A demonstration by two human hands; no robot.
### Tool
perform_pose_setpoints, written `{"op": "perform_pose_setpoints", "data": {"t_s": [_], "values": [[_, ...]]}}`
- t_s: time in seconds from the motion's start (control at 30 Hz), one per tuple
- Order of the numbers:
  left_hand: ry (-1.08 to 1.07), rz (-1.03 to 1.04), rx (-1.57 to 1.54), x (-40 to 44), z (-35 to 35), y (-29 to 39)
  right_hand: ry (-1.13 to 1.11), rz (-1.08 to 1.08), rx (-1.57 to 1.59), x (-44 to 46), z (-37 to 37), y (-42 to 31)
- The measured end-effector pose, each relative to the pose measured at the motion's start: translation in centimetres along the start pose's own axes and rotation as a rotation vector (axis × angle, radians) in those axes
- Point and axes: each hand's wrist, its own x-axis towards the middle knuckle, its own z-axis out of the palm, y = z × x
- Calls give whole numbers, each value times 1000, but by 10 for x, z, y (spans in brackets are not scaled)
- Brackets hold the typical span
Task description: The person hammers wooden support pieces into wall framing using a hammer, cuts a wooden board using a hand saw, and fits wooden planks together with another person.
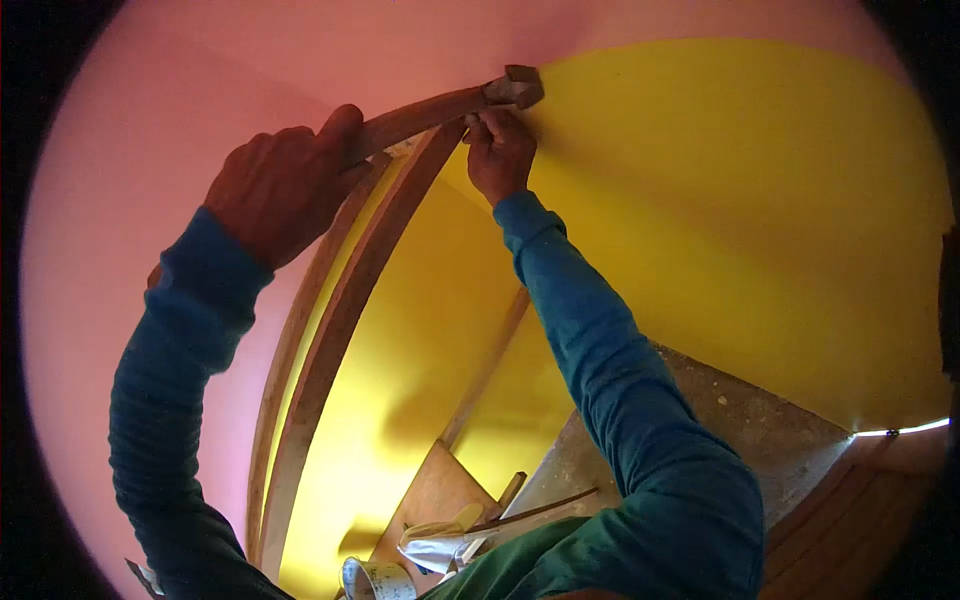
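At the upper centre, anything pinched by the right hand [503,158] beside the hammer [438,112] is too small to tell, the left hand [275,190] hides part of the handle, and the bottom edge cuts off a bucket [382,584].

No readable text, no legible labels, brands or numbers, no readable signs

I see a yellow wall [760,190] bordered by a pink surface [130,220] — lower down, a brown board [438,485], a round, stained container [386,582], a speckled grey surface [750,420] and, far right, a thin strip of bright light [922,427]
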Motion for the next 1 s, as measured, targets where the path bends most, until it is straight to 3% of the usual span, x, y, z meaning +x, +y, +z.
{"op": "perform_pose_setpoints", "data": {"t_s": [0.1,0.17,0.3,0.5,0.6,0.67,0.77,0.8,0.83,0.9,1.0], "values": [[227,123,-90,-9,-5,8,31,15,35,-3,3,4],[199,125,-114,-8,4,7,20,-32,-56,-6,1,7],[23,38,-46,-1,15,-4,70,-38,64,-2,3,0],[312,96,-267,-19,14,7,28,35,61,-4,1,-2],[26,2,-75,-2,29,-13,9,0,44,-6,1,4],[33,-22,-4,0,16,-11,7,-16,-21,-4,-3,3],[160,-35,-133,-15,-2,-2,-103,560,-9,-20,-20,-50],[226,-31,-215,-22,-5,2,-108,457,68,-44,-9,-48],[267,-21,-263,-26,-10,8,-325,646,216,-44,-14,-72],[342,-6,-360,-31,-17,21,-274,718,423,-52,2,-82],[252,56,-231,-25,13,4,-220,783,601,-59,19,-83]]}}
